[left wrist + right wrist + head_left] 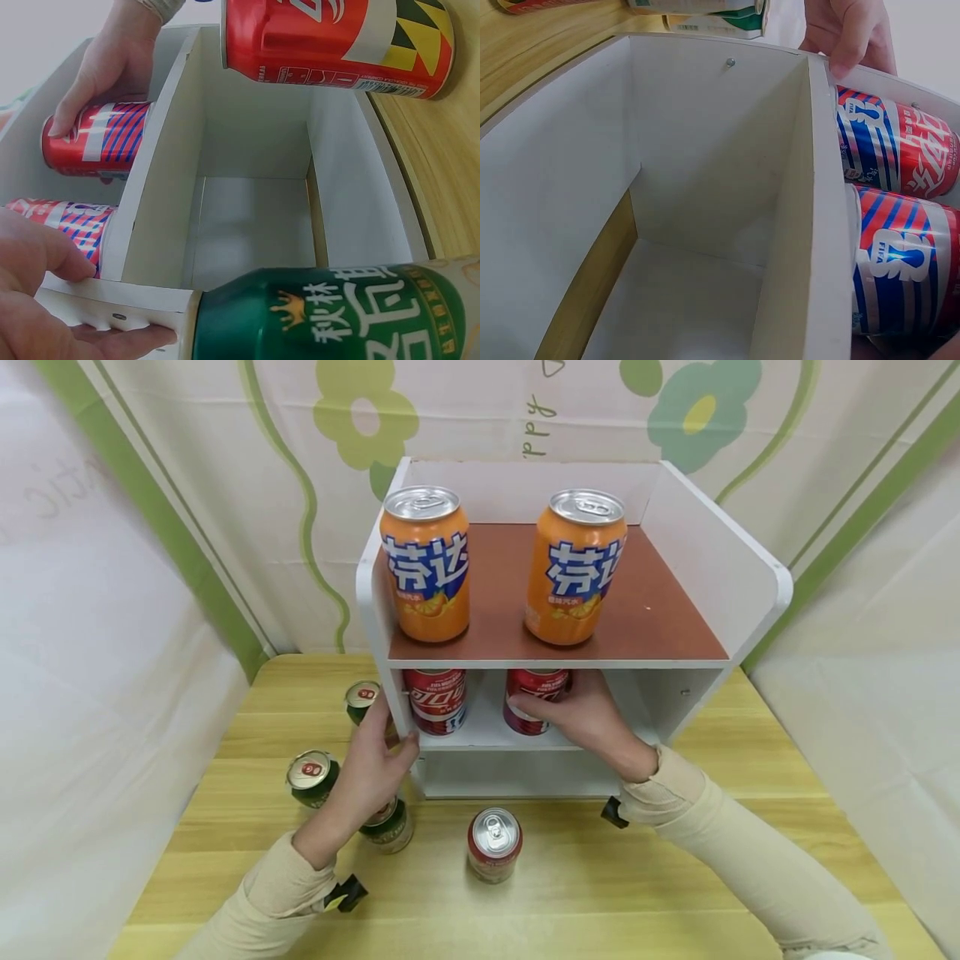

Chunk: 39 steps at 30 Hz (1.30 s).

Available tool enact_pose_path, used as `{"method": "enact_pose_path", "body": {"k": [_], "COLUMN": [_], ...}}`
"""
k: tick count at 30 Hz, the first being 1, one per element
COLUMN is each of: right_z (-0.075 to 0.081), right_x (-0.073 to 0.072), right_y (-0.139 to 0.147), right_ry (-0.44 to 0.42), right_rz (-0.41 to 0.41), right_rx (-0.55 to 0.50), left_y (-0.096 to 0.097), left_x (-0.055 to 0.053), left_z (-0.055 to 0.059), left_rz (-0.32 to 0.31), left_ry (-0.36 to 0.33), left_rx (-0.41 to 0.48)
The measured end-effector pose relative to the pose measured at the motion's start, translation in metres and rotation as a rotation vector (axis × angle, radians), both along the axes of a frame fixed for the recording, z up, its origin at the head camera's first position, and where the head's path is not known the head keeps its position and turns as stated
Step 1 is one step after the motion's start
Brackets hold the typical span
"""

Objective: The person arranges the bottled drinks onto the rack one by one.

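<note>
A white shelf unit (750, 556) with a brown top board stands on the table. On its middle level, my right hand (592, 714) grips a red cola can (528, 714) from the right side, thumb across its front. Another red cola can (437, 702) stands at the left end of that level. My left hand (372, 760) holds the shelf's left side panel at its front edge, fingers outside and thumb at the front. In the left wrist view, its thumb lies close by the left cola can (71, 225).
Two orange soda cans (427, 577) stand apart on the top board. Several green cans (311, 777) are on the table to the left, partly behind my left forearm. One red can (495, 843) stands before the shelf. Fabric walls (112, 610) enclose the table.
</note>
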State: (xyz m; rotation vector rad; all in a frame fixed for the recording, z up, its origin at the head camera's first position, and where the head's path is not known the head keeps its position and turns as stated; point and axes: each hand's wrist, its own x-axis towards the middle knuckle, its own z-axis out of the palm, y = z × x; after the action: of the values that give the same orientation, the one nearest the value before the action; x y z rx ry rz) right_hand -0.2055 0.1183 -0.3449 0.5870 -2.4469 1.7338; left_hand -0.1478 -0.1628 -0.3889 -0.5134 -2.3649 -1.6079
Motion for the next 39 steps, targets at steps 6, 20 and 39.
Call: {"method": "enact_pose_path", "body": {"k": [6, 20, 39], "right_z": [0.000, 0.003, -0.010], "right_x": [0.000, 0.005, 0.028], "right_y": [0.000, 0.005, 0.033], "right_ry": [-0.002, -0.079, 0.037], "right_rz": [-0.002, -0.058, -0.038], "right_rx": [0.005, 0.107, 0.109], "left_y": [0.000, 0.000, 0.001], "left_x": [0.000, 0.001, 0.001], "left_z": [-0.001, -0.001, 0.000], "left_rz": [0.001, 0.014, 0.014], "left_ry": [-0.002, 0.001, 0.007], "left_rx": [0.001, -0.019, -0.017]}}
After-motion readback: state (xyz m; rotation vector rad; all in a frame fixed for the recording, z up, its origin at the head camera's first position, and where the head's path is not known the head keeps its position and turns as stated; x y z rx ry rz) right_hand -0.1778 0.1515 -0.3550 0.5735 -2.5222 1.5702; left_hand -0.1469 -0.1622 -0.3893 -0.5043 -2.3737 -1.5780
